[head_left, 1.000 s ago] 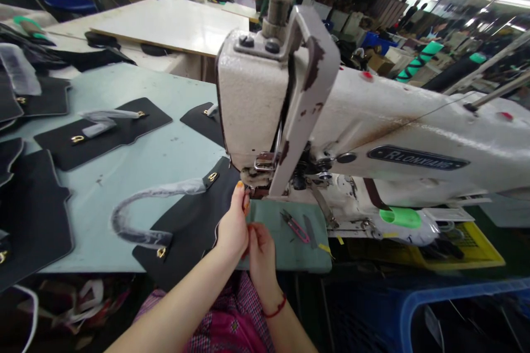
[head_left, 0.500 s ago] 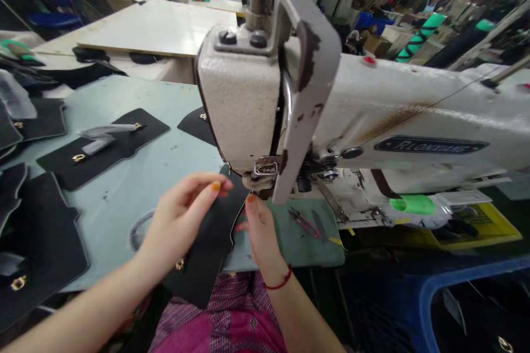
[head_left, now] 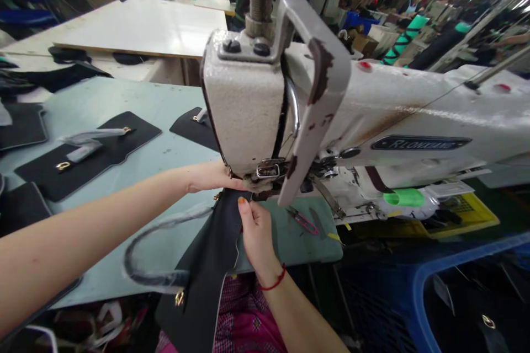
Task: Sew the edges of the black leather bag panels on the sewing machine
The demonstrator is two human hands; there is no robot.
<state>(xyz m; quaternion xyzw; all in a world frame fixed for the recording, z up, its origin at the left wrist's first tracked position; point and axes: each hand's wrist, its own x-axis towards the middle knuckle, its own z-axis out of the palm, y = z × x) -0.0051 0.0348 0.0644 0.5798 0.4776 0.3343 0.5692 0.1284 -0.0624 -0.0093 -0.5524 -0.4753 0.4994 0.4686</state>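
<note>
A black leather-like panel (head_left: 211, 253) runs from under the needle area of the white sewing machine (head_left: 248, 105) down over my lap. It carries gold-coloured metal fittings and a handle wrapped in clear plastic (head_left: 136, 270). My right hand (head_left: 257, 231) pinches the panel's right edge just in front of the presser area, thumb on top. My left hand (head_left: 211, 175) reaches to the panel's far end beside the machine head. Its fingertips are hidden behind the head, so its grip does not show.
More black panels (head_left: 91, 149) with plastic-wrapped handles lie on the green table (head_left: 174, 105) at left. Pink-handled thread snips (head_left: 304, 222) lie right of the needle area. A blue crate (head_left: 422, 298) holds panels at lower right. A person stands behind the machine.
My left hand has moved forward and right, from above the panel to beside the machine head. The panel's near end hangs lower, its handle now showing. My right hand stays at the edge.
</note>
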